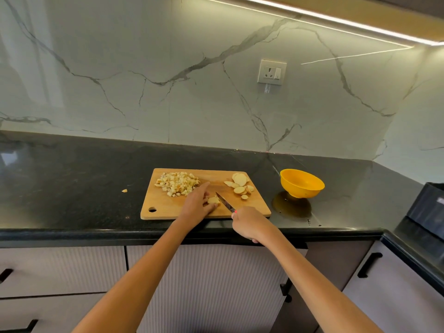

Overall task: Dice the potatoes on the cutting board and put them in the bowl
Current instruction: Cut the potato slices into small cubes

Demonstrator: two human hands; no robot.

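Wooden board [165, 205] sits on the black bench [84, 179], and that's where all the potato is right now. Diced heap [178, 183] at the back left, slices [240, 183] at the back right, and one small piece [213, 200] near the front middle that I'm working on. Yellow bowl [302, 183] is off to the right of the board, and I can't see any dice in it from here.

My left hand [195, 207] pins that piece down, thumb and fingers curled onto it, index finger stretched out towards the heap. My right hand [247, 224] is wrapped tight round the knife [224, 201] handle, blade angled in just beside the piece.

Handling-wise, I'd say raw potato is firm but wet and starchy, so cut faces will probably slide on the wood. Small piece like this wants holding from the top and sides with fingertips tucked back from the blade. The dice are light and loose, so I'd scoop them instead of picking one by one.

One stray bit [124, 190] has landed on the bench left of the board.
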